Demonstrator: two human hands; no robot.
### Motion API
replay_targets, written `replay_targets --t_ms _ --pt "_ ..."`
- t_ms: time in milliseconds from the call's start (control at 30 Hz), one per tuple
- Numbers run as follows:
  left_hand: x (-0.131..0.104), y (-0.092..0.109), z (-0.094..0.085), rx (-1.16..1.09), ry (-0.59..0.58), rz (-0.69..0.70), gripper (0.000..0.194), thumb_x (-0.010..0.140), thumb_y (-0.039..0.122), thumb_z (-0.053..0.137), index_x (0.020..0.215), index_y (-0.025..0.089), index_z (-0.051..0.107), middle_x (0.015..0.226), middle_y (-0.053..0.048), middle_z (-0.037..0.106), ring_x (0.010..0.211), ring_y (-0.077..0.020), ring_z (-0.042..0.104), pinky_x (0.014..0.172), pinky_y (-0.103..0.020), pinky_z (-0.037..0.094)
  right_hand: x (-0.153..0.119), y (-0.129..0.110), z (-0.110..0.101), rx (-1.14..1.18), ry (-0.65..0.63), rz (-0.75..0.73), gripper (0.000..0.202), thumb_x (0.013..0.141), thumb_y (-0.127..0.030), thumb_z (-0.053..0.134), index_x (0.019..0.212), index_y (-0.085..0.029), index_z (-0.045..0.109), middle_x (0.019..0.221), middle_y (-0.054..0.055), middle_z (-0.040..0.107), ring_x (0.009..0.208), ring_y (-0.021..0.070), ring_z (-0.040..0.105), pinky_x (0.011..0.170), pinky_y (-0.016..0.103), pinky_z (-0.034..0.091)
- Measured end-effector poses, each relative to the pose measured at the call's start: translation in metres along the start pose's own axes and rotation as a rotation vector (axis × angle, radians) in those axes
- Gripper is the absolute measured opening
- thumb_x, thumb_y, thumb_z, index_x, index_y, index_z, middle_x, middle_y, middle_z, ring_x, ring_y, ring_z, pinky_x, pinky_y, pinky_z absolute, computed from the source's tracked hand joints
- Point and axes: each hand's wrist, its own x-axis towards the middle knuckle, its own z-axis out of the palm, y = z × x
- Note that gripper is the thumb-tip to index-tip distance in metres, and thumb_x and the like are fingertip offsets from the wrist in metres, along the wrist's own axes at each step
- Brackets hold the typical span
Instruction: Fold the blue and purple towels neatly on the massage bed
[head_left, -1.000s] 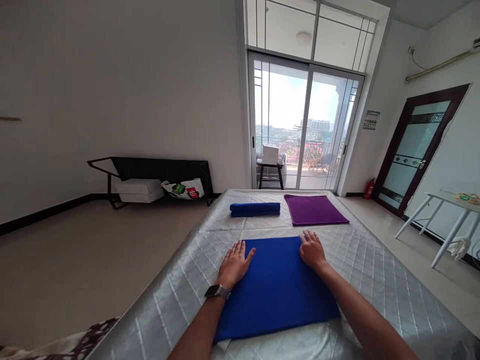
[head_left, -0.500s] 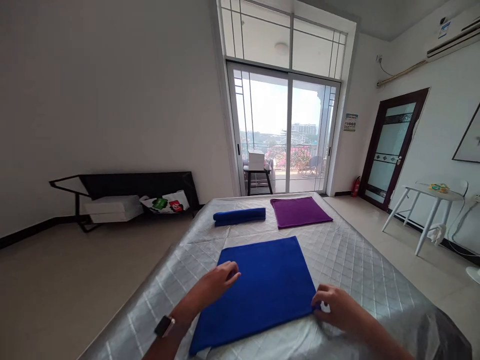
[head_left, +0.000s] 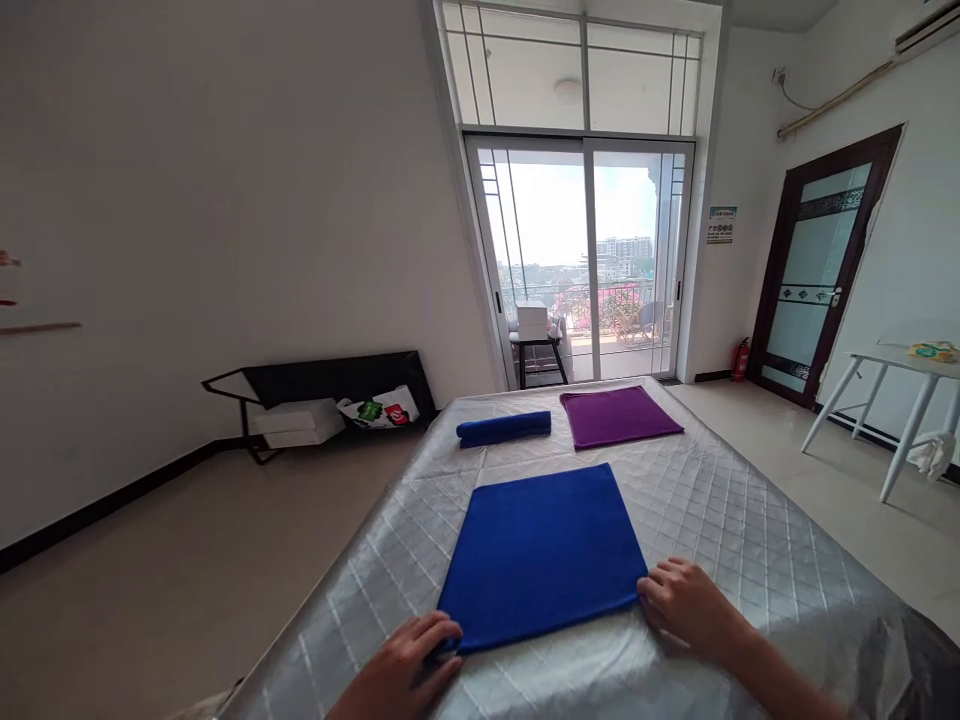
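A flat blue cloth lies on the silver quilted cover of a bed-like surface. At its near left corner is my left hand, thumb and fingers closed round the corner. My right hand pinches the near right corner. Farther back lies a rolled or folded blue cloth, and to the right of that a flat purple cloth.
Against the left wall stands a black frame holding white boxes and a printed bag. Glass sliding doors are beyond the far edge. At the right are a white table and a fire extinguisher.
My left hand has moved down from above the cloth's left side and taken its near left corner. The near left part of the cloth has been drawn in. The view has turned slightly left.
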Motion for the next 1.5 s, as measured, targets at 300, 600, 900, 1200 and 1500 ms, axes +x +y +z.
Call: replay_targets --t_ms 300,600,900,1200,1500 --pt "-0.002 0.031 0.005 0.333 0.081 0.041 0.026 0.086 0.018 0.048 0.094 0.027 0.071 0.100 -0.001 0.075 0.092 -0.0191 0.072 0.080 -0.028 0.058 -0.004 0.003 -0.021 0.109 0.213 0.112 0.026 0.100 -0.025 0.040 0.097 -0.023 0.065 0.059 0.000 0.066 0.053 0.0128 0.063 0.053 0.021 0.039" --pt "-0.003 0.053 -0.029 0.487 0.435 0.194 0.026 0.093 0.022 0.042 0.096 0.024 0.068 0.091 -0.005 0.074 0.087 -0.0211 0.071 0.080 -0.034 0.058 -0.027 0.007 -0.055 0.142 0.289 0.084 0.024 0.100 -0.028 0.044 0.111 -0.024 0.065 0.084 0.003 0.076 0.073 0.0149 0.071 0.066 0.023 0.050" --pt "0.004 0.082 -0.072 0.389 0.442 0.398 0.029 0.098 0.023 0.043 0.118 0.030 0.063 0.099 -0.001 0.074 0.090 -0.0177 0.072 0.086 -0.033 0.058 -0.042 0.019 -0.109 -0.171 0.585 0.015 0.021 0.099 -0.022 0.050 0.104 -0.022 0.070 0.071 0.000 0.071 0.065 0.0121 0.066 0.065 0.023 0.050" --pt "0.029 0.132 -0.152 0.308 0.614 0.576 0.055 0.096 0.037 0.044 0.149 0.044 0.034 0.103 0.006 0.076 0.086 -0.0198 0.073 0.079 -0.034 0.063 -0.045 0.045 -0.188 -0.261 0.831 0.098 0.018 0.097 -0.027 0.056 0.110 -0.027 0.068 0.103 0.006 0.069 0.084 0.0153 0.067 0.073 0.026 0.057" --pt "0.138 0.109 -0.129 0.066 0.450 0.392 0.036 0.095 0.051 0.046 0.119 0.037 0.068 0.099 0.002 0.077 0.082 -0.0190 0.072 0.086 -0.036 0.060 -0.007 0.107 -0.175 -0.083 0.644 0.166 0.029 0.101 -0.038 0.044 0.112 -0.028 0.069 0.094 0.004 0.073 0.074 0.0150 0.070 0.063 0.026 0.058"
